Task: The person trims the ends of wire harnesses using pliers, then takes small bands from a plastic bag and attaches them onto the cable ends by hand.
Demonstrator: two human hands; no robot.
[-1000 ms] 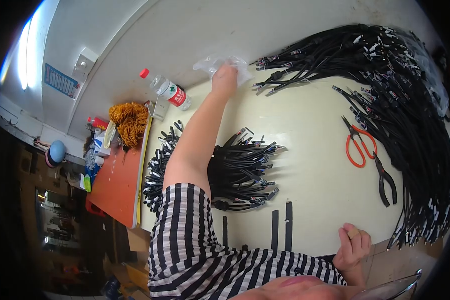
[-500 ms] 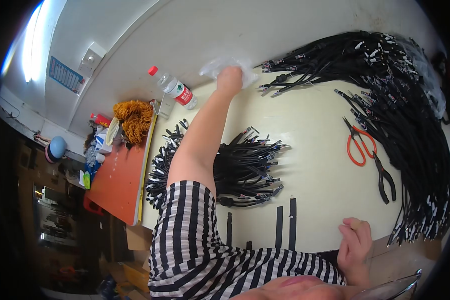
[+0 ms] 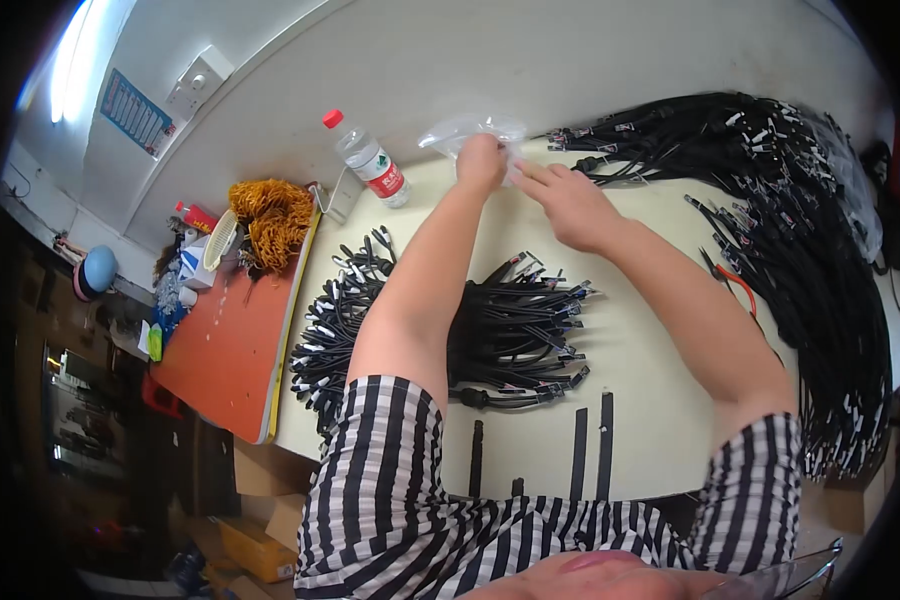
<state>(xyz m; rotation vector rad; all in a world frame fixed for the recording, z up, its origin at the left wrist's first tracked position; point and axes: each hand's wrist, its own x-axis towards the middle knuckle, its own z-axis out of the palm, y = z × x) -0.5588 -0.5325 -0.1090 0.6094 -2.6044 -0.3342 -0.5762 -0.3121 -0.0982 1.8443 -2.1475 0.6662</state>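
Observation:
At the back of the table, my left hand (image 3: 482, 163) is closed on a clear plastic bag (image 3: 450, 132) whose film spreads out around the fist. My right hand (image 3: 577, 208) reaches in from the right, its fingertips together at the bag's right edge; the thumb is mostly hidden. Beneath my left forearm lies a bundle of black cables (image 3: 515, 335) with small metal and white ends. A larger heap of black cables (image 3: 830, 290) curves along the right side, partly under more clear film.
A water bottle (image 3: 375, 165) with a red cap stands left of the bag. Orange-handled scissors (image 3: 735, 280) are partly hidden by my right arm. Black strips (image 3: 605, 445) lie along the front edge. At left, an orange board (image 3: 225, 350) carries a brown fringed cloth (image 3: 270, 225).
My right hand has risen from the table's front right edge to the bag. My left hand keeps hold of the bag. The whole view has shifted slightly.

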